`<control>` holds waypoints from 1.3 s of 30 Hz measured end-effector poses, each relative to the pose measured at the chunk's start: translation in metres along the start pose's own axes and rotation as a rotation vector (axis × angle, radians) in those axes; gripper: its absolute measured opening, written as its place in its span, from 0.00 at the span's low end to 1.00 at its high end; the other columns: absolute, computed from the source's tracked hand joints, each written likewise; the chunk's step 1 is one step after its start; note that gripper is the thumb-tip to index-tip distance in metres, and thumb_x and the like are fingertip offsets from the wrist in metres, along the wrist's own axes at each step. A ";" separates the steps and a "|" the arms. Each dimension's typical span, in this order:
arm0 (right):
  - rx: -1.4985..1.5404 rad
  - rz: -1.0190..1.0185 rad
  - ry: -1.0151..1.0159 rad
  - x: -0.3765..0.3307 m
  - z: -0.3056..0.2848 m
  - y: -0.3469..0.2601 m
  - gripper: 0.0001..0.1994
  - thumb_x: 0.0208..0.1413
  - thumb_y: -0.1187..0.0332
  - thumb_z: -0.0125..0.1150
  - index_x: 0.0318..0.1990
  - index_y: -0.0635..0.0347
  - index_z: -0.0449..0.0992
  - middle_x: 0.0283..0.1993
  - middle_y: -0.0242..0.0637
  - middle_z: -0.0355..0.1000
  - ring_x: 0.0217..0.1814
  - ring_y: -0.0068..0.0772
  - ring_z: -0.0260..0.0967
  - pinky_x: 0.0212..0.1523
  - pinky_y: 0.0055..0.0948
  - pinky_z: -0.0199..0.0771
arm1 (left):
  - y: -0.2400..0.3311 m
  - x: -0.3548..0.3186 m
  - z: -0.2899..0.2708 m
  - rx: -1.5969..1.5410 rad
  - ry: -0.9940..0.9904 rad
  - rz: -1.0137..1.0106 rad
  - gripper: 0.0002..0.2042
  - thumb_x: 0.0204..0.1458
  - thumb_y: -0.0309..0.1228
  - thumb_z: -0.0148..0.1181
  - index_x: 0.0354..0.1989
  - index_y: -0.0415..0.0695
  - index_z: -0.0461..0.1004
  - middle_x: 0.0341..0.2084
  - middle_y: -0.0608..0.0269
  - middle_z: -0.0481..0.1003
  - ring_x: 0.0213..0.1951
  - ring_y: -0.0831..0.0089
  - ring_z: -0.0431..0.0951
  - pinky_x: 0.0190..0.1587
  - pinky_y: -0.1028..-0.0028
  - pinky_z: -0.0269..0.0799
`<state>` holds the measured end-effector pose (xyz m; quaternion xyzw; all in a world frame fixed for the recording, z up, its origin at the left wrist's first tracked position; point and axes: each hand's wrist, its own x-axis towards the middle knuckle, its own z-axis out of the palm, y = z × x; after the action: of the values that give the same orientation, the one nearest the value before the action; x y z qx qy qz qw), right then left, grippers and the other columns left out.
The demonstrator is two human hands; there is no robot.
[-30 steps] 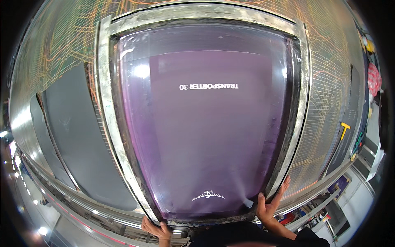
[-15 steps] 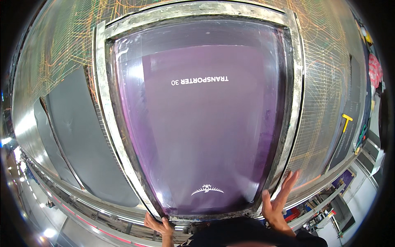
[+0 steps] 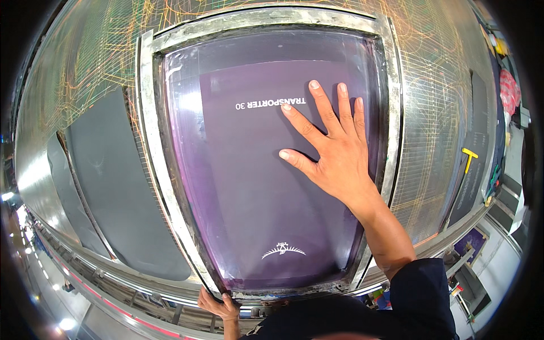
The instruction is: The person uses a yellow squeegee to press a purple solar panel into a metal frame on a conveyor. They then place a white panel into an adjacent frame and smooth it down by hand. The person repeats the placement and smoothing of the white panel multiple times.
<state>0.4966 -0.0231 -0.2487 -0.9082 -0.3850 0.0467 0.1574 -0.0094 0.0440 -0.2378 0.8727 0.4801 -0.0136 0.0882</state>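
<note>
A large screen-printing frame (image 3: 146, 85) with worn pale metal rails lies in front of me. Inside it stretches a purple mesh (image 3: 255, 187) with a line of white lettering in its far part and a small white arched emblem near me. My left hand (image 3: 220, 307) is closed around the frame's near left corner, thumb on top. Over the right half of the mesh is my right hand (image 3: 337, 153), fingers spread wide and empty, fingertips partly covering the lettering. Whether its palm presses on the mesh or hovers just above, I cannot tell.
The frame rests on a long table (image 3: 430, 124) marked with many orange and green lines. Dark grey sheets (image 3: 122, 181) lie to the left. At right are a yellow-handled tool (image 3: 470, 154) and another dark sheet (image 3: 476, 124). A metal rail (image 3: 130, 297) runs along the near edge.
My right hand has left the frame's near right corner and reached forward over the mesh. My left hand stays on its corner. The frame appears slightly shifted in view.
</note>
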 end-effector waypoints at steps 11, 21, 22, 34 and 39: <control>0.092 0.002 0.007 -0.010 0.002 0.008 0.33 0.52 0.45 0.67 0.66 0.36 0.70 0.77 0.43 0.51 0.77 0.65 0.43 0.73 0.63 0.41 | 0.005 0.005 -0.001 0.004 -0.009 0.006 0.38 0.59 0.59 0.46 0.59 0.29 0.66 0.49 0.41 0.72 0.52 0.51 0.68 0.56 0.57 0.53; 0.248 0.676 -0.019 -0.244 -0.042 0.003 0.49 0.52 0.54 0.68 0.74 0.66 0.46 0.78 0.60 0.38 0.80 0.72 0.20 0.75 0.61 0.17 | 0.004 0.001 -0.005 -0.115 0.048 0.048 0.30 0.53 0.42 0.59 0.62 0.38 0.69 0.44 0.49 0.76 0.48 0.57 0.71 0.56 0.58 0.54; 0.339 0.618 0.058 -0.255 -0.035 0.007 0.46 0.52 0.55 0.66 0.73 0.67 0.50 0.77 0.63 0.42 0.80 0.72 0.21 0.75 0.59 0.15 | 0.005 0.001 -0.005 -0.146 0.061 0.052 0.29 0.53 0.40 0.59 0.61 0.38 0.69 0.44 0.49 0.76 0.48 0.57 0.72 0.56 0.58 0.55; 0.397 0.671 0.312 -0.301 -0.159 0.175 0.36 0.47 0.62 0.67 0.67 0.60 0.66 0.46 0.50 0.77 0.45 0.44 0.77 0.46 0.38 0.77 | 0.170 -0.060 -0.031 -0.925 -0.020 0.171 0.29 0.57 0.35 0.63 0.63 0.30 0.65 0.52 0.44 0.76 0.54 0.59 0.75 0.60 0.63 0.66; 0.537 0.458 0.432 -0.380 -0.244 0.372 0.30 0.52 0.69 0.65 0.64 0.71 0.68 0.54 0.44 0.76 0.56 0.30 0.72 0.58 0.30 0.70 | 0.311 -0.122 -0.023 -0.787 -0.128 0.666 0.37 0.55 0.43 0.65 0.67 0.32 0.60 0.44 0.41 0.77 0.44 0.55 0.79 0.49 0.66 0.74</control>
<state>0.5361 -0.5985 -0.1516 -0.8860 -0.1051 -0.0126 0.4514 0.1847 -0.2174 -0.1585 0.8764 0.1387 0.1435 0.4383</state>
